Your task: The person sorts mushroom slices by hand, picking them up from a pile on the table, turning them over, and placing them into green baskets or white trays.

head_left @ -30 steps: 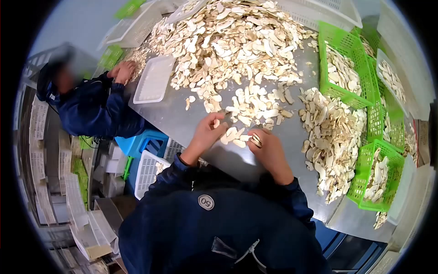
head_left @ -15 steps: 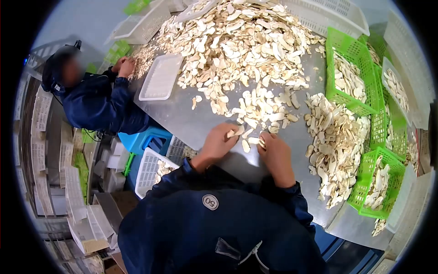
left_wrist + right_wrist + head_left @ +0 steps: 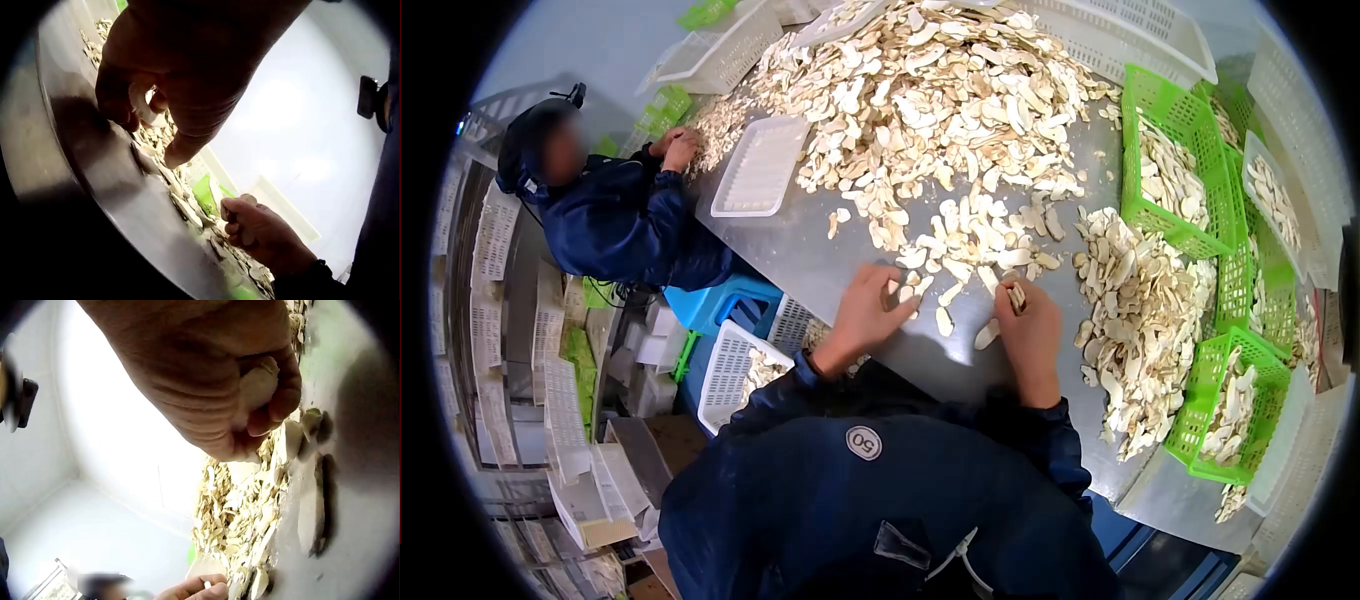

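Observation:
Dried mushroom slices, pale with brownish edges, lie in a small spread (image 3: pixel 970 232) on the metal table just beyond both hands. My left hand (image 3: pixel 865 318) keeps a pale mushroom slice (image 3: pixel 145 103) inside its curled fingers, with the thumb stretched toward the loose slices. To the right, my right hand (image 3: pixel 1032 338) grips several mushroom slices (image 3: pixel 1017 296) between thumb and curled fingers; in the right wrist view a slice (image 3: pixel 259 384) shows within that grip. Between the hands a single loose slice (image 3: pixel 987 334) lies on the metal, near the right thumb.
A large heap of slices (image 3: pixel 930 95) covers the table's back, and another pile (image 3: pixel 1140 330) lies at right. Green baskets (image 3: pixel 1182 235) stand along the right edge. A white tray (image 3: pixel 760 165) sits at left, near another person (image 3: pixel 605 220) working there.
My hands have moved apart, the left one leftward and the right one rightward. A slice now lies on the table near the right thumb. The view has shifted slightly.

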